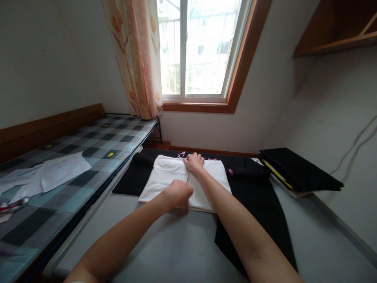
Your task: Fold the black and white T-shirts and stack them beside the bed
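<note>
A white folded garment (167,173) lies flat on top of a black garment (250,192) with pink lettering, with a seam or fold line running down its middle. At the white garment's near edge, my left hand (179,193) is closed, thumb downward, gripping the cloth by the middle line; its fingertips are partly hidden. Farther away, my right hand (194,162) has its fingers bent and closed on the far edge of the same white garment. My right forearm crosses over the garment's right half.
Everything lies on a grey tabletop (165,243). A black folder-like stack (300,167) with a yellow edge sits at the right by the wall. On the left, a bed with a checked cover (118,137) holds white papers (64,169). Ahead are a curtain (141,59) and a window (206,51).
</note>
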A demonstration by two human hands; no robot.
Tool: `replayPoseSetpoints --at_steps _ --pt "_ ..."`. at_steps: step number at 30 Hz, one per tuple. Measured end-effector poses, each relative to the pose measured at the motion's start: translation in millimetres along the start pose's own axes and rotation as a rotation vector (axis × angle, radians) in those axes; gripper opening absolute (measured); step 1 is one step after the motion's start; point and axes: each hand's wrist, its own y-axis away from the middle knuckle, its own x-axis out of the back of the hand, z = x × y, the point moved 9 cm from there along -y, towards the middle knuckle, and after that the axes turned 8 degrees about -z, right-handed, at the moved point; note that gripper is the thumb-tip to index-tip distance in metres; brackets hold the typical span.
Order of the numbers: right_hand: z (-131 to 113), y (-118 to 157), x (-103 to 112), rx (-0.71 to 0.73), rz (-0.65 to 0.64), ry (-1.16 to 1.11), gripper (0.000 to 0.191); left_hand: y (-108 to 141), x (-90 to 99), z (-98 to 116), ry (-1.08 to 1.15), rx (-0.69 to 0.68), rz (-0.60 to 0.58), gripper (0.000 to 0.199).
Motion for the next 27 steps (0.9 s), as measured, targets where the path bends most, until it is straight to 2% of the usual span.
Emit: replayPoseSetpoints --at_steps 5,8,12,16,19,23,25,27 --pt "5 0 1 -0.002 -0.034 -0.061 0.036 2 3.3 -3 0.018 -0.084 0.094 0.022" --pt "7 1 3 -0.018 -0.035 -0.087 0.035 3 5.3 -1 0.045 -0.137 0.136 0.014" --pt "5 3 5 -0.002 -0.011 -0.087 0.03 4 5.2 5 0.019 -0.159 0.097 0.016" --pt "15 12 28 0.056 0.098 -0.12 0.029 7 7.2 0 0.051 -0.152 0.009 0.015" --pt "45 26 57 0.066 0.189 -0.13 0.027 9 19.3 -12 0.148 -0.171 0.072 0.018" --pt "112 50 85 -0.063 0.227 -0.146 0.024 5 41.2 -28 0.222 -0.145 0.372 0.029" --pt "143 61 84 -0.139 0.157 -0.148 0.025 0 44.3 -24 0.231 -0.187 0.507 0.037" --pt "170 71 68 -0.222 0.0 -0.249 0.029 -6 39.7 -14 0.224 -0.254 0.589 0.047"
